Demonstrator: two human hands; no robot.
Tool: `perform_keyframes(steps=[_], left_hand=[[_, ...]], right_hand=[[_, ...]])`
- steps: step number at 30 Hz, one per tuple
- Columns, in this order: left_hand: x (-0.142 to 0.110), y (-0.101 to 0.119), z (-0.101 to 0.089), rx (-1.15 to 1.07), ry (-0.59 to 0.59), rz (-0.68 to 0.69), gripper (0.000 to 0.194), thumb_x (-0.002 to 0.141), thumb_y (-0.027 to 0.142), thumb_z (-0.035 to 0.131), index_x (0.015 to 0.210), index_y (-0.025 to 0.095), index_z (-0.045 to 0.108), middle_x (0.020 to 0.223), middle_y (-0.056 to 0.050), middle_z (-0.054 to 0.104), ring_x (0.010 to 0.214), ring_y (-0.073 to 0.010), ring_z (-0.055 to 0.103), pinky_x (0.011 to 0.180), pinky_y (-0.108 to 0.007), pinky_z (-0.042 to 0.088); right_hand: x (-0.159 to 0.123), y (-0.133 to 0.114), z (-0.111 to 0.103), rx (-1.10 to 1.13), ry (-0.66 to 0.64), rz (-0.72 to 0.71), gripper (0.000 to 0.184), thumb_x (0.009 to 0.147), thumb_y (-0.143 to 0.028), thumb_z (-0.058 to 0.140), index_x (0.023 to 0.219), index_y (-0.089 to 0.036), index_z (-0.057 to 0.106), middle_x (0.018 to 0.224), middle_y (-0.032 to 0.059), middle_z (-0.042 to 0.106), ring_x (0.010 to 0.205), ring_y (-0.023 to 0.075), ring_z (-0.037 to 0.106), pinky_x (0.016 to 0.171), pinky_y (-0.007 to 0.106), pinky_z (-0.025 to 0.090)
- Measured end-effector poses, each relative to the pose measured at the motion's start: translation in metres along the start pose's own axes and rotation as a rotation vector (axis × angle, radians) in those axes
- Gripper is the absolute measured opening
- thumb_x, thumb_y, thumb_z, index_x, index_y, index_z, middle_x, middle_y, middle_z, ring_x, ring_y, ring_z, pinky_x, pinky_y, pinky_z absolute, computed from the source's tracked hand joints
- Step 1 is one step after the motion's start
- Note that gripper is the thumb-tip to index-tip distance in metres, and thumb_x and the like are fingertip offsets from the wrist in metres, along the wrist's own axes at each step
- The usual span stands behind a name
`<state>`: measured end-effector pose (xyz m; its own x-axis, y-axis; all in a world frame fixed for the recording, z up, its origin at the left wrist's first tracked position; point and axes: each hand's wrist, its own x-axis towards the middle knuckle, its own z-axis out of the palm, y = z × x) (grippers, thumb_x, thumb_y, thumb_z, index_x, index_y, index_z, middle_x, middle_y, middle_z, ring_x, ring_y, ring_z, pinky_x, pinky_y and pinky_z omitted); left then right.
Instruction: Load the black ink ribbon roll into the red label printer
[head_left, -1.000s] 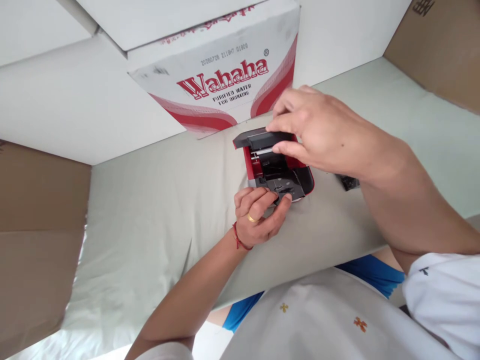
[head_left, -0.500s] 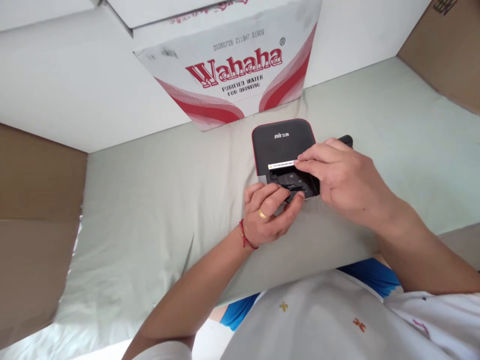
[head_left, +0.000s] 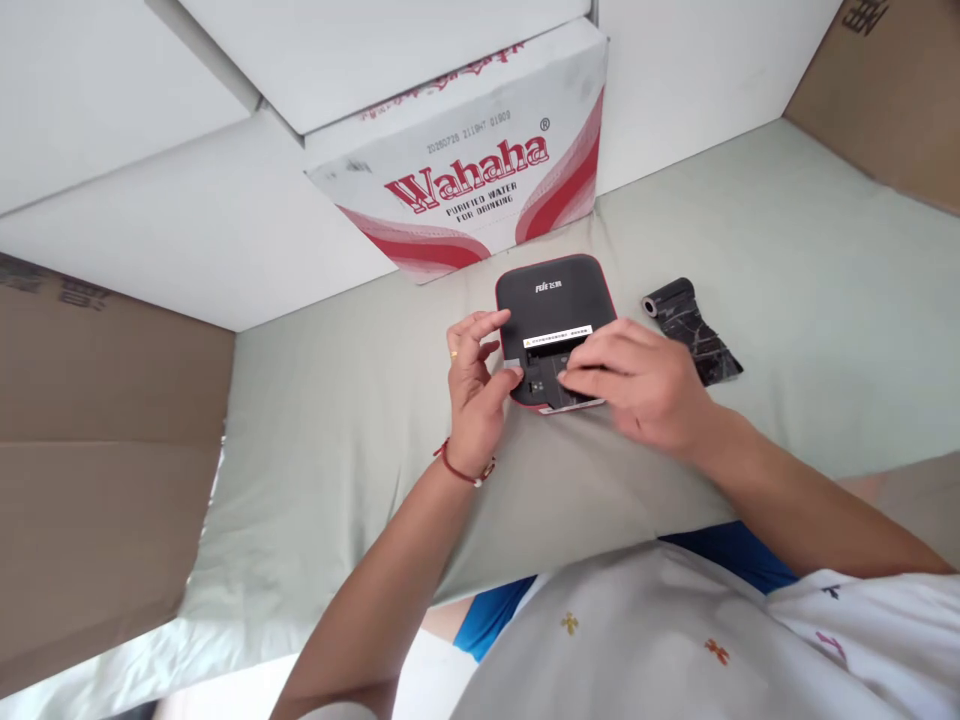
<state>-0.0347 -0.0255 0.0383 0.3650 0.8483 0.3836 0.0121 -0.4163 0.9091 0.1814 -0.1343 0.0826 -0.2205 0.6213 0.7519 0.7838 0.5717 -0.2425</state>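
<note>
Your left grip is open, touching the left side of the printer, near the counter's front edge. Your right grip touches it too; can't tell if pinching.

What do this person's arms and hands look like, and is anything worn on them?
The left hand wears a gold-coloured ring, with a red cord bracelet at the wrist. The right hand shows neither. The right sleeve is white with small coloured motifs.
</note>
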Motion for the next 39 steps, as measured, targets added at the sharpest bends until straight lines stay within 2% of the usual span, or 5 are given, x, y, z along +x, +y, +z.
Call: perform_keyframes(steps=[9, 25, 29, 35, 39], left_hand=[[0.004, -0.021, 0.015, -0.647, -0.089, -0.295, 0.084, 0.085, 0.058, 0.089, 0.164, 0.046, 0.063, 0.181, 0.002, 0.057, 0.176, -0.0368, 0.045, 0.148, -0.057, 0.038], [0.002, -0.026, -0.014, -0.209, -0.213, -0.135, 0.113, 0.094, 0.076, 0.089, 0.182, 0.064, 0.019, 0.198, -0.001, 0.032, 0.184, -0.0290, 0.038, 0.145, -0.054, 0.047], [0.000, -0.034, -0.013, -0.205, -0.195, -0.130, 0.114, 0.093, 0.081, 0.087, 0.183, 0.061, 0.021, 0.196, -0.003, 0.036, 0.181, -0.0307, 0.043, 0.143, -0.054, 0.049], [0.003, -0.046, -0.012, -0.352, -0.255, -0.143, 0.110, 0.091, 0.078, 0.091, 0.181, 0.057, 0.031, 0.193, -0.008, 0.041, 0.176, -0.0348, 0.050, 0.139, -0.058, 0.053], [0.005, -0.047, -0.013, -0.359, -0.262, -0.154, 0.108, 0.091, 0.079, 0.090, 0.180, 0.053, 0.036, 0.189, -0.009, 0.047, 0.175, -0.0353, 0.052, 0.139, -0.056, 0.054]], right_hand=[[0.000, -0.019, -0.003, 0.056, -0.067, -0.064, 0.026, 0.111, -0.004, 0.058, 0.116, -0.008, 0.083, 0.115, 0.0092, 0.087, 0.106, 0.0232, 0.071, 0.096, 0.038, 0.064], [0.001, -0.026, -0.015, 0.205, -0.221, 0.005, 0.027, 0.115, -0.014, 0.060, 0.119, -0.012, 0.086, 0.131, 0.0084, 0.087, 0.114, 0.0210, 0.074, 0.109, 0.039, 0.063], [0.010, -0.024, -0.046, 0.303, -0.252, 0.039, 0.028, 0.116, -0.013, 0.057, 0.122, -0.012, 0.085, 0.130, 0.0098, 0.088, 0.116, 0.0207, 0.077, 0.111, 0.037, 0.065], [0.003, 0.054, -0.106, -0.160, -0.100, 0.600, 0.026, 0.115, -0.028, 0.066, 0.128, -0.030, 0.088, 0.116, 0.0057, 0.090, 0.098, 0.0202, 0.081, 0.085, 0.039, 0.061], [-0.025, 0.133, -0.087, -0.151, -0.430, 0.656, 0.047, 0.106, -0.039, 0.068, 0.146, -0.020, 0.085, 0.132, 0.0159, 0.087, 0.082, 0.0222, 0.076, 0.083, 0.044, 0.060]])
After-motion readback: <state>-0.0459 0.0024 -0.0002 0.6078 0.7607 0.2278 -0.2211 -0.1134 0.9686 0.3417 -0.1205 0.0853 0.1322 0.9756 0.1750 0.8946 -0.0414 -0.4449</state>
